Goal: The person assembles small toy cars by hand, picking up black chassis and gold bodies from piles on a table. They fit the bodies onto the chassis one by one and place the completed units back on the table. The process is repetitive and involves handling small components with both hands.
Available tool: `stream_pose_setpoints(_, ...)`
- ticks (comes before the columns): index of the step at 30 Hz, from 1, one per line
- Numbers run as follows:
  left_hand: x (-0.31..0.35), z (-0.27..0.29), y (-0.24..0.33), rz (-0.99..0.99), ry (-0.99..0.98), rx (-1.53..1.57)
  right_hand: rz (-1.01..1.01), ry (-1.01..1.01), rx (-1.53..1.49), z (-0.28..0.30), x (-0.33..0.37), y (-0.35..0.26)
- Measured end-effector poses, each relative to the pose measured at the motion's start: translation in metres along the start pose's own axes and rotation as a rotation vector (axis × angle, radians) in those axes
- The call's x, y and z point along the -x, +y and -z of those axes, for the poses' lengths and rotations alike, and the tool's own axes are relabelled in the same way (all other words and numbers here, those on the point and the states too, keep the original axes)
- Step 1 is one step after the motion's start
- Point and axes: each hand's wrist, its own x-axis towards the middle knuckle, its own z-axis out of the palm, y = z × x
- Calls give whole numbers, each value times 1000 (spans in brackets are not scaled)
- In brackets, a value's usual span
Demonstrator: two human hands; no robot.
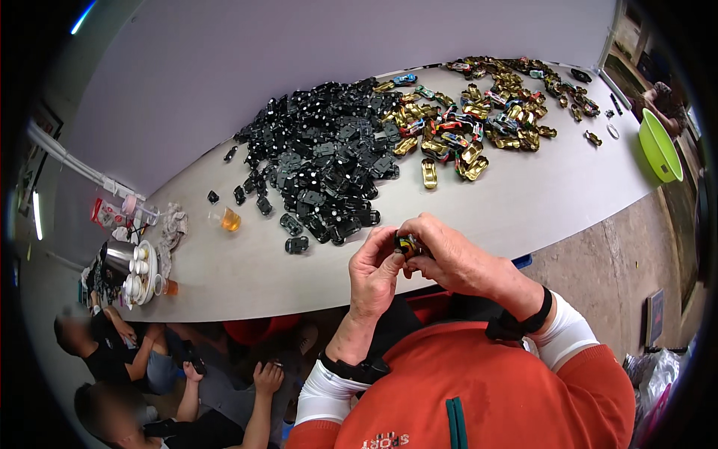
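Observation:
A small toy car (408, 245), dark with yellow and reddish patches, is held between my two hands just beyond the table's near edge. My left hand (371, 275) pinches its left side with thumb and fingers. Curled over the car from the right, my right hand (455, 258) covers much of it. Beyond my hands lies a big heap of black toy-car bases with wheels (321, 150). To its right spreads a pile of gold and multicoloured toy-car bodies (479, 112). One gold car body (429, 173) lies at the pile's near side.
A bright green basin (660, 146) stands at the table's right end. Left of the black heap is a cup of amber drink (229, 219). A tray with white cups (152, 269) sits at the far left. Two people sit at lower left, one with a phone (196, 359).

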Motion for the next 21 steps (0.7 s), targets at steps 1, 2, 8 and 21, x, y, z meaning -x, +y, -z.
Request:
stream_pose_setpoints(1, 0, -1, 0, 2, -8, 15, 0, -3, -6, 0, 1, 0)
stream_pose_setpoints(2, 0, -2, -1, 4, -15, 30, 1, -7, -12, 1, 2, 0)
stream_pose_setpoints(8, 4, 1, -5, 55, 4, -1, -52, -59, 79, 6, 4, -9)
stream_pose_setpoints(21, 11, -6, -4, 7, 5, -76, 85, -44, 225, 5, 10, -5)
